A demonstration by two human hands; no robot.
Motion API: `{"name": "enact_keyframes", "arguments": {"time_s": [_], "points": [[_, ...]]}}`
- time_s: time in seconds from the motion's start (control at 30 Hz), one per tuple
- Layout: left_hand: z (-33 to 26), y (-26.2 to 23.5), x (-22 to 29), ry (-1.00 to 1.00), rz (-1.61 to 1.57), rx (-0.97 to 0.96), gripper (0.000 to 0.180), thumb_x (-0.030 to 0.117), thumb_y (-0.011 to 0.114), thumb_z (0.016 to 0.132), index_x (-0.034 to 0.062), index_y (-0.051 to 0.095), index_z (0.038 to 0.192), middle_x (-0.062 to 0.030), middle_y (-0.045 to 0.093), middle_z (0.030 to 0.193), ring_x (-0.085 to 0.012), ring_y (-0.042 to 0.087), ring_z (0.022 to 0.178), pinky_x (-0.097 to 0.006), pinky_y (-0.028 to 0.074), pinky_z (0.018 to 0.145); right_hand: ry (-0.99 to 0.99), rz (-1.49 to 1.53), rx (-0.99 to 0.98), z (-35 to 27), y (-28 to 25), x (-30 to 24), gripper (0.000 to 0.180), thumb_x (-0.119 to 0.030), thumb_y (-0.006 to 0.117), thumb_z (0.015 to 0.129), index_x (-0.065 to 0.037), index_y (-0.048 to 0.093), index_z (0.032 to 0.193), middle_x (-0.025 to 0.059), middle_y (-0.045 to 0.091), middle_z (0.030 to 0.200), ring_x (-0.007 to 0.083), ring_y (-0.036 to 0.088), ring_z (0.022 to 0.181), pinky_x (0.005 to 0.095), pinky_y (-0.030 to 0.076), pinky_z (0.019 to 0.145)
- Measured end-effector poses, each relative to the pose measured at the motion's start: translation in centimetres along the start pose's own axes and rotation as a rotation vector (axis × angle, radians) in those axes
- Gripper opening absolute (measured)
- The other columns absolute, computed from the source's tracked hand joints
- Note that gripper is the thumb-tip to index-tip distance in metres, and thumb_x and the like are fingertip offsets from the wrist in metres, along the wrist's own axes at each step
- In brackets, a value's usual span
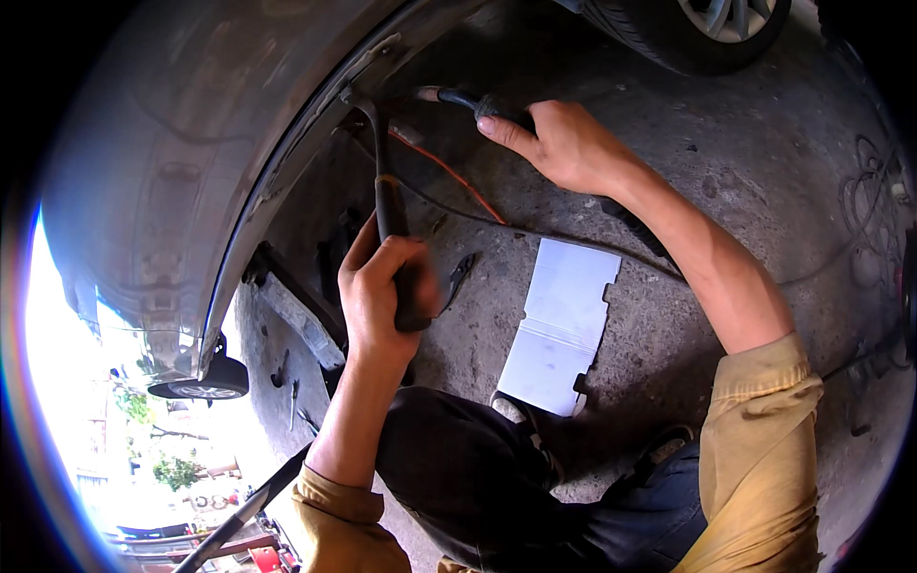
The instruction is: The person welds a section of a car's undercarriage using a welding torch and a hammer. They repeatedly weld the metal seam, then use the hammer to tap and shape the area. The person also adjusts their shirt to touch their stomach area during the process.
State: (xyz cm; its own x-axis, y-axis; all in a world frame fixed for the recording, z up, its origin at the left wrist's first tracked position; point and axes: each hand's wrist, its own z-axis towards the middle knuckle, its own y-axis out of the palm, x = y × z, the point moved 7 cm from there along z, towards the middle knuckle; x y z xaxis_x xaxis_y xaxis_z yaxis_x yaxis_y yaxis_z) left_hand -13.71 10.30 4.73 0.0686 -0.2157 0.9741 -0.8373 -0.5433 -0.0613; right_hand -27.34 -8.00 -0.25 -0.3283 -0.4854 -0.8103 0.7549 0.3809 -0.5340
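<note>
My left hand [382, 286] is closed around the handle of a dark-handled metal pry tool [380, 148]. The tool stands nearly upright in the picture, its metal tip at the lower edge of a grey car body [181, 143]; whether it touches the metal is hard to tell. In my right hand [568, 148] is a welding torch [463, 98], its thumb lying along the black grip. The torch's bent neck and coppery nozzle point left toward the same car edge, a short way right of the tool's tip. Shade hides the detail beneath the edge.
A white folded sheet [559, 320] lies on the concrete floor [688, 191] before my knees, with pliers [461, 277] left of it. A black cable [573, 241] and a thin orange-red strip [458, 181] cross the floor. A wheel [702, 33] stands far right; a grey beam [304, 315] is left.
</note>
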Motion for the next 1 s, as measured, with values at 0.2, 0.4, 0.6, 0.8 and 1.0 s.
{"name": "enact_keyframes", "arguments": {"time_s": [0.2, 0.4, 0.6, 0.8, 1.0], "points": [[0.0, 0.2, 0.0, 0.026, -0.002, 0.026, 0.019, 0.004, 0.051, 0.083, 0.0022, 0.051, 0.102, -0.009, 0.052, 0.078, -0.0132, 0.046, 0.046, -0.028, 0.037, 0.037, 0.004, -0.034, -0.018, -0.3, 0.1, -0.5, 0.076, -0.066, 0.051, 0.089, 0.004, 0.052, 0.06, 0.0177, 0.049, 0.051, 0.0292, 0.052, 0.048, 0.0416, 0.044, 0.052], [0.1, 0.1, -0.3, 0.02, -0.007, 0.049, 0.021, 0.004, 0.052, 0.083, 0.0019, 0.05, 0.104, -0.0088, 0.052, 0.077, -0.0136, 0.046, 0.046, -0.029, 0.037, 0.037, -0.002, -0.008, 0.005, -0.5, -0.6, -1.0, 0.077, -0.067, 0.05, 0.089, 0.004, 0.051, 0.058, 0.0153, 0.047, 0.049, 0.0261, 0.051, 0.046, 0.0408, 0.044, 0.05], [0.6, 0.4, -0.8, 0.072, -0.015, 0.06, 0.058, 0.0, 0.054, 0.081, -0.0039, 0.041, 0.137, -0.0084, 0.048, 0.062, -0.0166, 0.048, 0.041, -0.032, 0.04, 0.036, 0.003, 0.003, 0.017, -0.2, -0.6, -0.7, 0.075, -0.065, 0.051, 0.09, 0.003, 0.052, 0.058, 0.0139, 0.047, 0.048, 0.0249, 0.051, 0.046, 0.0408, 0.043, 0.051], [1.2, 1.8, -1.3, 0.096, -0.051, 0.073, 0.025, 0.0, 0.052, 0.083, -0.0035, 0.05, 0.107, -0.0066, 0.046, 0.064, -0.0167, 0.048, 0.04, -0.033, 0.041, 0.034, 0.001, 0.032, 0.023, -0.1, -0.6, -2.1, 0.074, -0.065, 0.051, 0.09, 0.004, 0.057, 0.062, 0.015, 0.05, 0.05, 0.0271, 0.055, 0.048, 0.041, 0.044, 0.052], [1.7, 3.3, -1.6, 0.103, -0.047, 0.054, 0.012, 0.002, 0.052, 0.084, 0.0034, 0.051, 0.096, -0.0075, 0.05, 0.07, -0.0165, 0.048, 0.044, -0.033, 0.039, 0.036, 0.0, 0.032, 0.107, -0.3, -0.1, -4.7, 0.074, -0.067, 0.049, 0.088, 0.003, 0.063, 0.068, 0.022, 0.063, 0.063, 0.0386, 0.067, 0.066, 0.044, 0.053, 0.06]]}}
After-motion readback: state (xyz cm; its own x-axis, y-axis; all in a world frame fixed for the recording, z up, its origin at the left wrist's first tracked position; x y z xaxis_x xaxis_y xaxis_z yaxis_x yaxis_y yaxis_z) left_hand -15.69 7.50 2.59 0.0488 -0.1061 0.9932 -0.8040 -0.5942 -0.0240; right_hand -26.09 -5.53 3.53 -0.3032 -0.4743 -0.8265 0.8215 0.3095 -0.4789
